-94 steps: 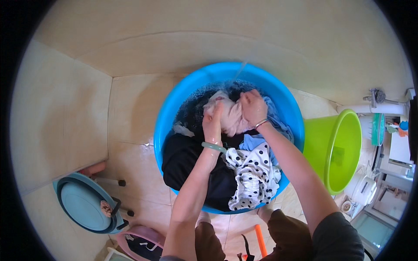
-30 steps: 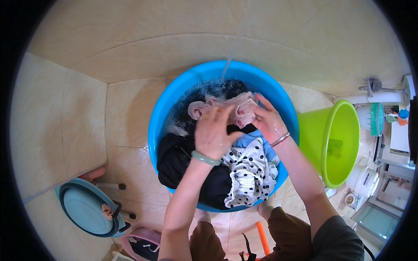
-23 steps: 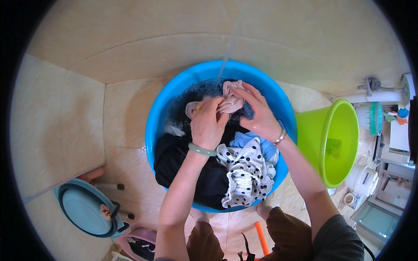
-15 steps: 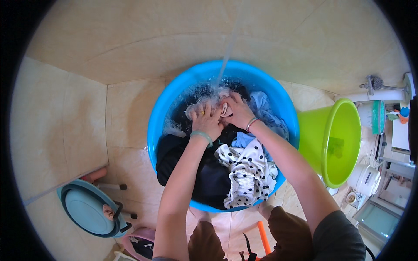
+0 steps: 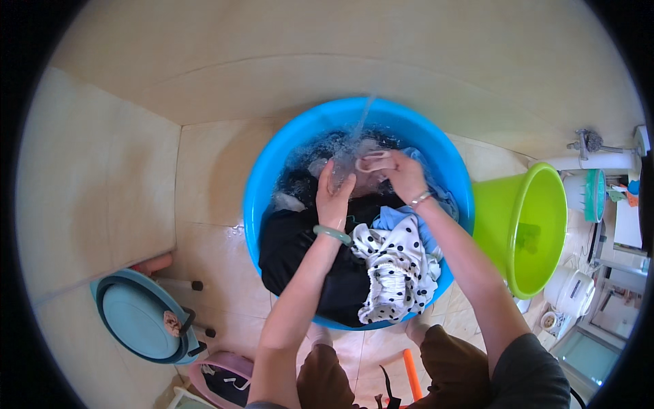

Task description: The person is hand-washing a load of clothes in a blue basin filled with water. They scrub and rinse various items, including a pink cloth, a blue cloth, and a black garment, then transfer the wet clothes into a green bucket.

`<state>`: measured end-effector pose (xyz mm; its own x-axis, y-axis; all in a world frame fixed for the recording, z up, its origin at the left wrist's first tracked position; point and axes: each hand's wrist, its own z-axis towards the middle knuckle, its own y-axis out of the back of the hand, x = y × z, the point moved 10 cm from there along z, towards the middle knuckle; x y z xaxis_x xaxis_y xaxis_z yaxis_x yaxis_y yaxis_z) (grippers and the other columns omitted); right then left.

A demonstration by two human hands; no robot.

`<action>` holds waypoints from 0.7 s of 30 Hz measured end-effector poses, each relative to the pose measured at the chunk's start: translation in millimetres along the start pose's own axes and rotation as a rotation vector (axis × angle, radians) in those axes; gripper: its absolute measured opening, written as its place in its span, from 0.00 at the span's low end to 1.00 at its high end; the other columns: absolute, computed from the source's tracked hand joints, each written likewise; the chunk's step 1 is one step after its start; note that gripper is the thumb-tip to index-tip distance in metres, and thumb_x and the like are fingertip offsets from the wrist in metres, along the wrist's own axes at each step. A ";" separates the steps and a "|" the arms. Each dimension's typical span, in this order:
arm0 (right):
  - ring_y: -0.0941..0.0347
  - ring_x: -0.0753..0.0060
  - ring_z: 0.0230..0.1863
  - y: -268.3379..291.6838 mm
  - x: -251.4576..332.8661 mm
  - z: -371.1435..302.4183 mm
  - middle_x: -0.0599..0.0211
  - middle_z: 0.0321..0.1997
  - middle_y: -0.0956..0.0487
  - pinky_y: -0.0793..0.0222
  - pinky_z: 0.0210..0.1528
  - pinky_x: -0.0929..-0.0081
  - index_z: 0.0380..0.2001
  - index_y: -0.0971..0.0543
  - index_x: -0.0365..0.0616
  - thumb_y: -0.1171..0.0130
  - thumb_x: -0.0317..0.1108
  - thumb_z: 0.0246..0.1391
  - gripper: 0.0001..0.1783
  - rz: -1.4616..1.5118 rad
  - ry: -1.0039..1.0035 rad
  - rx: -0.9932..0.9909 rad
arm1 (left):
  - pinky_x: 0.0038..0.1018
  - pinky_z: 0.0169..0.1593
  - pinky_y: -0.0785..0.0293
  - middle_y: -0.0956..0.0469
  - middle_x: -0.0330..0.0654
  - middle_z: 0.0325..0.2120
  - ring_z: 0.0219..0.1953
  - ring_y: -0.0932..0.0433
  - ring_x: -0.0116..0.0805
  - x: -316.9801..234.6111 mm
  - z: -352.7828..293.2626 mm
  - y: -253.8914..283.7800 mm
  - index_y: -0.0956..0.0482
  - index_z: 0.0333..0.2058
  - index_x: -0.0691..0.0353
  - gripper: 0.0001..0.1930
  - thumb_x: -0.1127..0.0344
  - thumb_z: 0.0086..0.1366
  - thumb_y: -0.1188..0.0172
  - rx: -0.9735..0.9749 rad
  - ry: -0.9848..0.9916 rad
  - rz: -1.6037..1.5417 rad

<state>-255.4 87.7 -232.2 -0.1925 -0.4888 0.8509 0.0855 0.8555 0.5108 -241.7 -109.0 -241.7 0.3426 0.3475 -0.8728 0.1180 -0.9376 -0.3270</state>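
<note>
A large blue basin holds water and wet clothes. My right hand pinches the edge of a pale pink garment, raised just above the water. Beside the falling water stream, my left hand is open, its thumb apart from the fingers; nothing shows in its grip. Black clothing lies below my left forearm and hangs over the rim. A white cloth with black dots rests at the near side, and light blue fabric lies along the right.
A lime green bucket tilts against the basin's right side. To the left are a grey-blue folded tub and a pink basin with dark cloth. An orange bar lies near my feet. Walls stand behind and left.
My hands have moved apart. The right one has lifted the pink garment's edge up and right, while the left one has come off the cloth and turned beside the stream.
</note>
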 end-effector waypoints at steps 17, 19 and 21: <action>0.26 0.78 0.41 74.5 131.1 -59.1 0.66 0.44 0.24 0.31 0.45 0.81 0.55 0.31 0.41 0.43 0.33 0.57 0.23 0.863 -0.129 -0.177 | 0.29 0.51 0.25 0.23 0.46 0.46 0.48 0.22 0.33 -14.1 -55.5 -61.0 0.29 0.53 0.64 0.18 0.70 0.65 0.53 0.270 0.559 -0.693; 0.27 0.78 0.44 57.5 103.0 -40.1 0.66 0.47 0.25 0.31 0.49 0.79 0.60 0.35 0.43 0.44 0.34 0.60 0.26 0.783 -0.140 -0.074 | 0.31 0.55 0.26 0.24 0.47 0.48 0.50 0.23 0.35 -18.5 -60.4 -60.2 0.33 0.56 0.66 0.21 0.71 0.65 0.55 0.269 0.535 -0.641; 0.31 0.74 0.54 38.3 54.2 -29.7 0.64 0.54 0.28 0.35 0.58 0.72 0.68 0.44 0.49 0.47 0.41 0.63 0.33 0.751 -0.121 0.070 | 0.32 0.55 0.26 0.24 0.47 0.48 0.49 0.22 0.35 -22.1 -63.6 -69.8 0.33 0.56 0.66 0.21 0.70 0.65 0.56 0.256 0.561 -0.678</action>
<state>-233.5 88.9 -162.9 -0.2136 0.2477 0.9450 0.1741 0.9615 -0.2127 -198.2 -51.8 -176.5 0.6858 0.7046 -0.1824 0.2719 -0.4805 -0.8338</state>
